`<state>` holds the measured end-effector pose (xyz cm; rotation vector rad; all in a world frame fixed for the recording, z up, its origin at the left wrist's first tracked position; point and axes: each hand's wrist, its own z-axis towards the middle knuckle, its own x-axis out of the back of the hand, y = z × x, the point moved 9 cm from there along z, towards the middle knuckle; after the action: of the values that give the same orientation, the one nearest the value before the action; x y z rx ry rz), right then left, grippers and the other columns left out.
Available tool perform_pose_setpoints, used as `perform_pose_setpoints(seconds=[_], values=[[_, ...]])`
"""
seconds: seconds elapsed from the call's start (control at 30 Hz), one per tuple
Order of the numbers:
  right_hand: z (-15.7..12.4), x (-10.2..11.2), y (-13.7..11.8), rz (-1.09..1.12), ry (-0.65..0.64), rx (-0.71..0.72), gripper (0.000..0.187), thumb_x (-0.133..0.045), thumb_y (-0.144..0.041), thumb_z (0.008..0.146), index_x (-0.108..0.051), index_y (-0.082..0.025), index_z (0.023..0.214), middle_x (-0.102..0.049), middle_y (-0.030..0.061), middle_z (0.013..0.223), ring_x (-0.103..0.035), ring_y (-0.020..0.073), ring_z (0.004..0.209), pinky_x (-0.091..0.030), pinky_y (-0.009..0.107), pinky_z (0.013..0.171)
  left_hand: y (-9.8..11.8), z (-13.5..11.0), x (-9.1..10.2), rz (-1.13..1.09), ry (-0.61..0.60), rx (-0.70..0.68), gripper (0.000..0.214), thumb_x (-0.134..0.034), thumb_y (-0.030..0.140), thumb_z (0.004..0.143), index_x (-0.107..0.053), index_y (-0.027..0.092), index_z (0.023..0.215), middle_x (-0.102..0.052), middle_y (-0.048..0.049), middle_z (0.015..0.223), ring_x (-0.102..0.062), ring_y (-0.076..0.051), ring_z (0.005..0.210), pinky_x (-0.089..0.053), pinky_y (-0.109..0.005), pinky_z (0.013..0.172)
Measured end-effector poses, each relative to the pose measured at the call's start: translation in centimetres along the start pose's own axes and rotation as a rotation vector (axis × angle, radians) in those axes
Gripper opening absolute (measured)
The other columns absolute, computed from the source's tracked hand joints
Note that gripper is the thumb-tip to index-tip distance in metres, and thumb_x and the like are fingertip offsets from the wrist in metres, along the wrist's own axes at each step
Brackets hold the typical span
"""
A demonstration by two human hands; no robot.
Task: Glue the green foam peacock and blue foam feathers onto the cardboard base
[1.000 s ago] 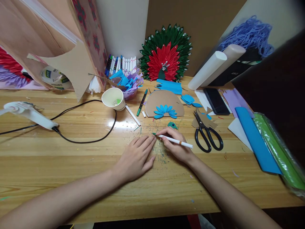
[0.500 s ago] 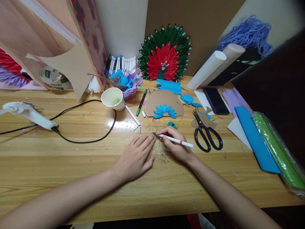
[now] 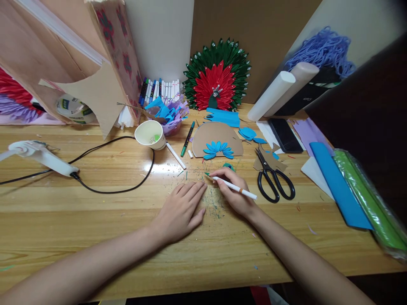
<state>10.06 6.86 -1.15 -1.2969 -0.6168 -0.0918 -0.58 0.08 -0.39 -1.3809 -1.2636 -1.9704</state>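
Observation:
My right hand (image 3: 233, 192) grips a white marker pen (image 3: 237, 188), its green tip pointing left and touching the wooden table (image 3: 95, 228) among green ink marks. My left hand (image 3: 181, 209) lies flat on the table with fingers stretched out, fingertips close to the pen tip. Just beyond the right hand lies a small teal paper piece (image 3: 227, 165). Further back sits a brown cardboard half-disc (image 3: 218, 134) with blue paper petals (image 3: 218, 149) stuck along its lower edge.
Black scissors (image 3: 273, 177) lie right of my right hand. A paper cup (image 3: 150, 134), a green marker (image 3: 187, 140), a glue gun (image 3: 41, 154) with black cord, a phone (image 3: 284, 134), blue and green paper rolls (image 3: 356, 186) and a red-green paper peacock (image 3: 217, 80) surround the spot.
The view has shifted slightly; my right hand and pen edged a little up and left. The left hand stays flat in the same place.

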Motion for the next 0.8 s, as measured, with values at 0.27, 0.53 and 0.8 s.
perform_pose_setpoints(seconds=[0.27,0.53,0.8], values=[[-0.5,2.1,0.7,0.274,0.205,-0.051,0.01,-0.051,-0.03,0.086,-0.053,-0.023,0.093,-0.057,0.0009,0.084,-0.055,0.0141,0.076,-0.045,0.026,0.067,-4.9,2.9,5.5,-0.029,0.356,0.139,0.029,-0.038,0.013,0.089,-0.051,0.016,0.115,-0.054,-0.0114,0.11,-0.049,-0.021,0.102,-0.043,-0.038,0.087],[-0.7,2.8,0.1,0.305,0.174,-0.069,0.012,-0.054,-0.032,0.085,-0.055,-0.022,0.093,-0.059,0.0013,0.087,-0.056,0.0139,0.079,-0.045,0.025,0.068,-8.0,8.5,5.3,0.191,0.104,0.054,0.015,-0.047,0.017,0.085,-0.062,0.015,0.082,-0.06,-0.0083,0.084,-0.051,-0.022,0.085,-0.042,-0.035,0.075],[-0.2,3.0,-0.6,0.407,0.146,-0.03,0.018,-0.049,-0.033,0.087,-0.058,-0.023,0.099,-0.062,0.0033,0.094,-0.059,0.0164,0.088,-0.047,0.028,0.076,-7.5,6.5,3.7,-0.864,0.133,0.339,0.034,-0.05,0.036,0.086,-0.055,0.016,0.113,-0.065,-0.0071,0.092,-0.06,-0.018,0.085,-0.046,-0.03,0.073]])
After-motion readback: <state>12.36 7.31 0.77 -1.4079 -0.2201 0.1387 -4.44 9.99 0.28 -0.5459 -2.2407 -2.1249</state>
